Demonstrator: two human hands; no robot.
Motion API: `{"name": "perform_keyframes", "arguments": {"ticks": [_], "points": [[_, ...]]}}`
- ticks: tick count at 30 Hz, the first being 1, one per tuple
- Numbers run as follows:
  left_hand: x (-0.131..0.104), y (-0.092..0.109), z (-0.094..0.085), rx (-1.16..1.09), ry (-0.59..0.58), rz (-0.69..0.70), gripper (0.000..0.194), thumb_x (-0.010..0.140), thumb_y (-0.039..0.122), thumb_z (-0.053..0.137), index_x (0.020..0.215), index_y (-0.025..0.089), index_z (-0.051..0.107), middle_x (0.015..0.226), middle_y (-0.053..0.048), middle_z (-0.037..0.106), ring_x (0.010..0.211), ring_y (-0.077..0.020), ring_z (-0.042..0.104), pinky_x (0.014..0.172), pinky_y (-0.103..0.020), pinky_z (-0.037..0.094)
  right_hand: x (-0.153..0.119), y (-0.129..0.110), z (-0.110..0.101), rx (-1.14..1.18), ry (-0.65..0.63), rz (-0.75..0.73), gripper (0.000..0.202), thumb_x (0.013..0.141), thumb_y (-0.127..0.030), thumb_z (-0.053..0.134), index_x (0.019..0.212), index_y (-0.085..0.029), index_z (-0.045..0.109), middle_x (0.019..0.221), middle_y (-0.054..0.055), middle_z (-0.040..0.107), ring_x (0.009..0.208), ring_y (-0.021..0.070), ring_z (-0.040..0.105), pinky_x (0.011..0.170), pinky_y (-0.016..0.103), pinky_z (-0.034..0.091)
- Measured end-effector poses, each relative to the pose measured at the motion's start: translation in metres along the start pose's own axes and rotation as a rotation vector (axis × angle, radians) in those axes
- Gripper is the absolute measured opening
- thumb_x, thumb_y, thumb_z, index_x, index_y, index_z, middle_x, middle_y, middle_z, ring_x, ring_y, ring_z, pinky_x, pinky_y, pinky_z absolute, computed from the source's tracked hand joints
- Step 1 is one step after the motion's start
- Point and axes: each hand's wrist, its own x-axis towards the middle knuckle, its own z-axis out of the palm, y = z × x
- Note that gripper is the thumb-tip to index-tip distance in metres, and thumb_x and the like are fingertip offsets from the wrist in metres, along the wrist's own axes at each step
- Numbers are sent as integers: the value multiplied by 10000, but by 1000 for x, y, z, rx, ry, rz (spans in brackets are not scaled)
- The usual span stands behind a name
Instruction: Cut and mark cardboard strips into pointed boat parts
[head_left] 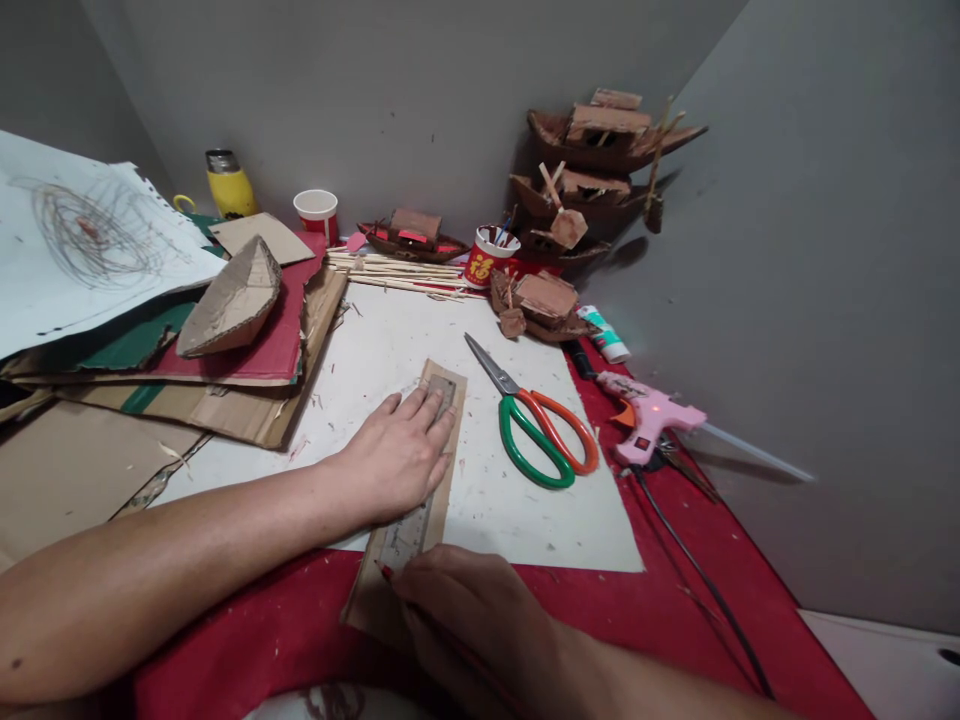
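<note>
A clear ruler [405, 535] lies lengthwise on a narrow strip of cardboard [450, 440]. My left hand [409, 450] rests flat across the ruler, fingers stretched and slightly apart, pressing it against the strip. Close to the ruler's near end, my right hand [472, 610] is closed around a dark red pencil [384, 570]. The pencil's tip touches or hovers just over the cardboard at the ruler's left edge; I cannot tell which. Scissors [517, 395] with one green and one orange handle lie open to the right of my left hand.
Stacked cardboard [255, 410] carries a small boat hull [232, 300] at left. Thin sticks [405, 270], a paint-smeared cup [491, 258] and several cardboard boats [551, 300] line the back. A pink glue gun [649, 415] with a trailing cord [701, 565] sits at right, before a grey wall.
</note>
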Motion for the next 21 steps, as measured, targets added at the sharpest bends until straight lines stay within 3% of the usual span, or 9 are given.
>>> {"name": "perform_keyframes", "arguments": {"ticks": [6, 13, 21], "points": [[0, 0, -1, -7, -5, -10, 518, 948, 358, 362, 1383, 84, 421, 1459, -195, 409, 1342, -319, 368, 1052, -449, 310, -1, -3, -8, -7, -58, -86, 95, 882, -140, 497, 929, -194, 559, 868, 62, 657, 697, 159, 599, 592, 249, 481], [1, 0, 0, -2, -13, -10, 519, 951, 361, 350, 1389, 91, 414, 1472, -190, 392, 1347, -316, 362, 1053, -452, 305, -2, -17, -9, -126, 11, -8, 171, 880, -87, 444, 950, -175, 572, 756, 43, 647, 643, 171, 581, 592, 278, 464], [2, 1, -1, -10, -26, -17, 520, 947, 360, 363, 1394, 97, 408, 1483, -181, 379, 1358, -312, 347, 1063, -444, 299, -7, -18, -12, -227, 14, -17, 187, 835, -54, 431, 760, -172, 554, 629, 20, 587, 528, 146, 493, 479, 262, 367]]}}
